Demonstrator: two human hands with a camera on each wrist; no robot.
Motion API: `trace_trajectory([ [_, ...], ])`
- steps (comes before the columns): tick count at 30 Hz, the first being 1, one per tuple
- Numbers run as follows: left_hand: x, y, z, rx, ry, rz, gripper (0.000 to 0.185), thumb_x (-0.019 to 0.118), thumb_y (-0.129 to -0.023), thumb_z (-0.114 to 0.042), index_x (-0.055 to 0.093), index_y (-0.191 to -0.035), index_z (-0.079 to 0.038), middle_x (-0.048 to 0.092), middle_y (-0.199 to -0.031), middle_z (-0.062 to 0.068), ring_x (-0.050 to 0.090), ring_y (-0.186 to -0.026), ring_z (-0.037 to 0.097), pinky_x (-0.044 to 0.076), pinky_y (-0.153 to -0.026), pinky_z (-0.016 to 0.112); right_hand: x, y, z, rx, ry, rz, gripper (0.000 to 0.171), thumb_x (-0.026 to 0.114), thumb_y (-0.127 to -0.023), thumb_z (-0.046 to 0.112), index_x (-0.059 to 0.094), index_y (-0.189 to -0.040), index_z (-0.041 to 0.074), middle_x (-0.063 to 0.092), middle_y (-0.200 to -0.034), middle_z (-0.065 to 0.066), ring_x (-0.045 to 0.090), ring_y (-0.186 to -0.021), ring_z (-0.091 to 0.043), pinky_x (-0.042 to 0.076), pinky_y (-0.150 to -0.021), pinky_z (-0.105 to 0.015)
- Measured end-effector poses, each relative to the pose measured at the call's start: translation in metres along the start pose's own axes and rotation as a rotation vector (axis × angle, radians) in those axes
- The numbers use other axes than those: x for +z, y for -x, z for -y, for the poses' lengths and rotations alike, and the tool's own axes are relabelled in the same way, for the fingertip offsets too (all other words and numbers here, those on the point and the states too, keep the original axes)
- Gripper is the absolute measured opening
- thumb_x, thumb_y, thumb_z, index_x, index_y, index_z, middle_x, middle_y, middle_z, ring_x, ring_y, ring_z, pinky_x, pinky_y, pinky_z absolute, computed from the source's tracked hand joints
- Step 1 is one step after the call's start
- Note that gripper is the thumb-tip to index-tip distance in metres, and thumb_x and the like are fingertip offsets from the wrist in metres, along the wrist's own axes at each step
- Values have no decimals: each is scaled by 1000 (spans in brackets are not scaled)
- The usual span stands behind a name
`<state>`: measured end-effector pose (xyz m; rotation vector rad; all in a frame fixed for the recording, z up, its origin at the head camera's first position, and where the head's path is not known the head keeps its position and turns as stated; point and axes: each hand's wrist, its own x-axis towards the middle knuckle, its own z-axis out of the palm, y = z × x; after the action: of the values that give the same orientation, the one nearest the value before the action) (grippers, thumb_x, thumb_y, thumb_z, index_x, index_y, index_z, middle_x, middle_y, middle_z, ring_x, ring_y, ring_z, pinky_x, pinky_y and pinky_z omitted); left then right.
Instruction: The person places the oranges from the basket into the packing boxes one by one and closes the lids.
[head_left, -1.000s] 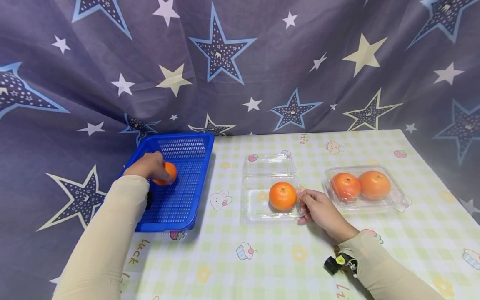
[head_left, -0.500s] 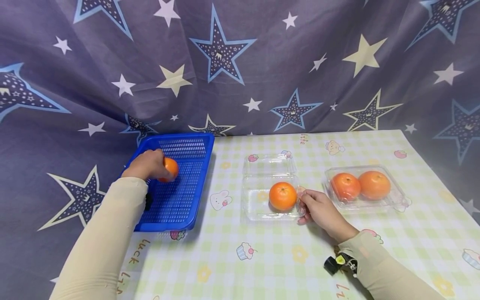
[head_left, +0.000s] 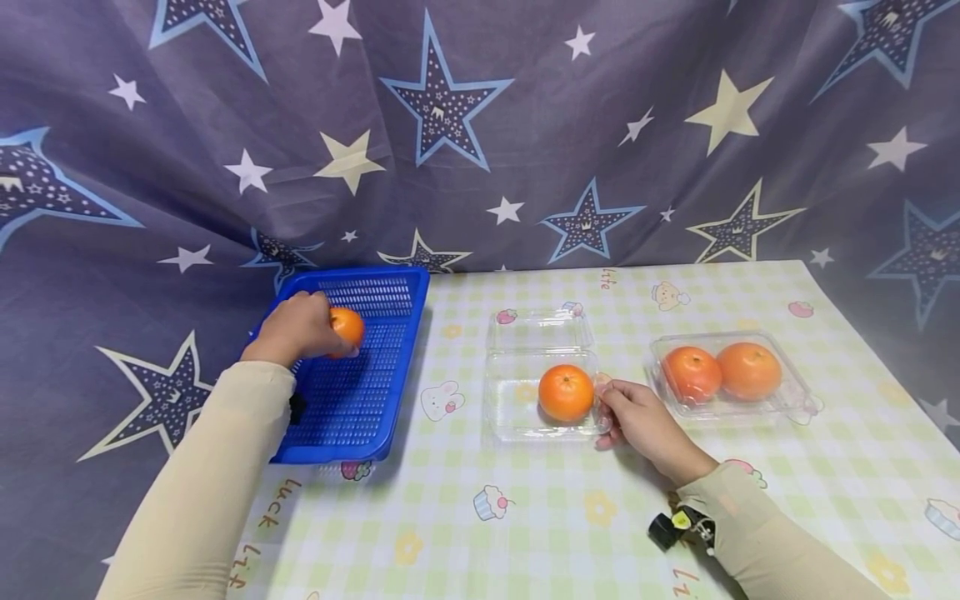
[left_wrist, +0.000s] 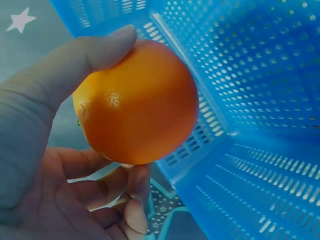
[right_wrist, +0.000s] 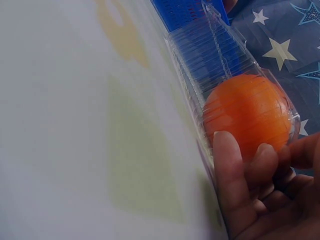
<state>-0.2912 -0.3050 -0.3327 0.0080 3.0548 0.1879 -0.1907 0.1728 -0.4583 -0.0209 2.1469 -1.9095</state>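
Observation:
My left hand [head_left: 300,329] grips an orange [head_left: 349,327] between thumb and fingers, over the inside of the blue basket [head_left: 360,408]. In the left wrist view, the thumb lies on top of this orange [left_wrist: 142,102] and the curled fingers are beneath it, with the basket's slotted wall [left_wrist: 260,190] close by. My right hand [head_left: 648,429] pinches the right edge of a clear plastic clamshell box [head_left: 512,417]. That box stands with its lid [head_left: 536,331] folded back, away from me. A single orange [head_left: 566,392] sits in its right half, close to my right fingertips.
A second clear box [head_left: 793,396], its lid down, holds two oranges [head_left: 692,373] on the right. A checked tablecloth [head_left: 547,542] covers the table. Behind it hangs a dark curtain with stars [head_left: 510,108]. A small black camera [head_left: 663,531] hangs at my right wrist.
My left hand has lifted the orange a little, moving it slightly up and to the right over the basket. My right hand and the boxes stay where they were.

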Motion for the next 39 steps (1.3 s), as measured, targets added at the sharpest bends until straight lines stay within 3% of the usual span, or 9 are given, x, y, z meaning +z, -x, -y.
trace_trajectory([
  [6, -6, 8, -11, 20, -8, -38, 77, 92, -69, -46, 60, -117, 5, 58, -106, 21, 55, -93, 38, 52, -79, 52, 0, 1, 1, 8, 0, -4, 30, 43, -109, 19, 54, -95, -6, 50, -77, -5, 52, -57, -13, 63, -64, -39],
  [12, -10, 16, -20, 55, 47, -55, 80, 91, -69, -46, 58, -120, 6, 56, -108, 22, 54, -95, 39, 52, -80, 52, -1, -1, -1, 10, 5, -6, 31, 43, -109, 19, 54, -95, -7, 50, -78, -5, 52, -58, -13, 63, -65, -39],
  [22, -15, 34, -38, 45, 100, -139, 81, 86, -73, -44, 52, -125, 7, 48, -116, 25, 57, -91, 41, 55, -77, 52, -1, -2, -2, 18, 5, -15, 31, 42, -109, 17, 54, -94, -6, 51, -77, -6, 53, -58, -13, 63, -65, -40],
  [34, -24, 59, -76, 97, 178, -186, 82, 85, -76, -50, 53, -132, 1, 51, -124, 23, 52, -103, 40, 52, -83, 55, -1, -2, -2, 21, 8, -16, 31, 42, -109, 18, 54, -96, -8, 50, -78, -6, 53, -57, -14, 63, -65, -40],
  [39, -24, 67, -88, 118, 233, -239, 80, 87, -75, -49, 53, -130, 0, 54, -122, 22, 53, -103, 40, 50, -83, 55, -1, -1, -3, 19, 2, -14, 31, 41, -109, 17, 54, -95, -7, 50, -77, -6, 52, -57, -13, 63, -65, -39],
])
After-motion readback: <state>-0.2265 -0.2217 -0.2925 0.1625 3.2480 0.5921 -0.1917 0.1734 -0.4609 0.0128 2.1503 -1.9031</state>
